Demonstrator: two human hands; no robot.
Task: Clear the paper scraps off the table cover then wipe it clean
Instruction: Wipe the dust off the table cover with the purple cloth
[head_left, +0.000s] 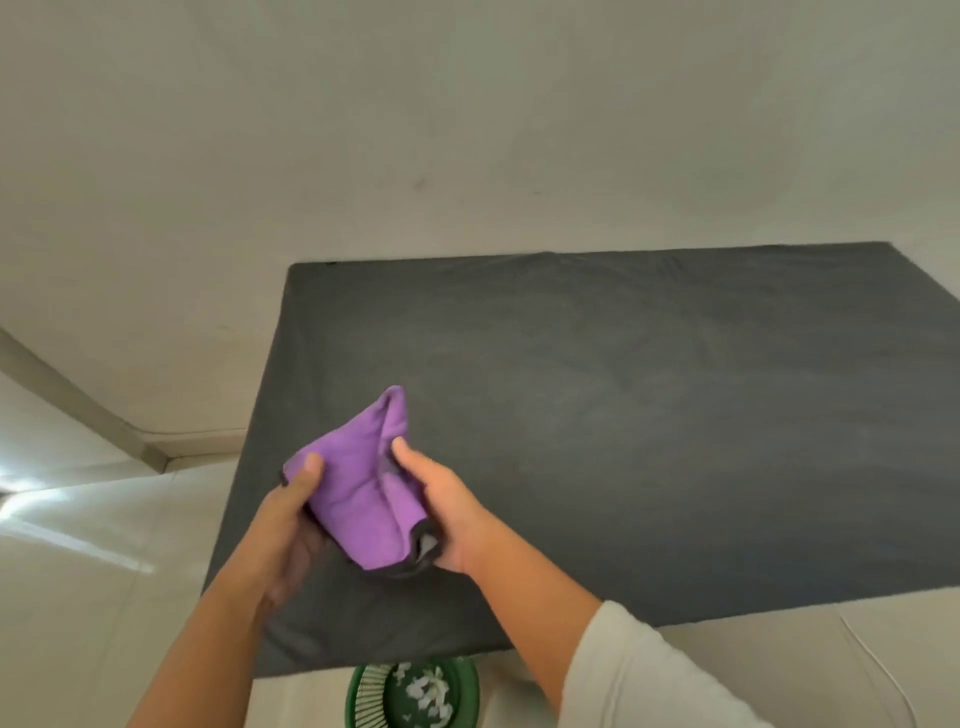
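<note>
A purple cloth (358, 488) with a dark trim is bunched up above the near left part of the dark grey table cover (649, 415). My left hand (291, 525) grips the cloth's left side with the thumb on top. My right hand (441, 504) holds its right side, thumb pressed into the fold. The cover's surface shows no paper scraps. White paper scraps (428, 691) lie inside a green bin (363, 699) below the table's near edge.
The table stands against a plain pale wall (467, 130). Glossy light floor (78, 571) lies to the left with a skirting line at the wall. A thin white cable (883, 670) runs along the floor at the lower right.
</note>
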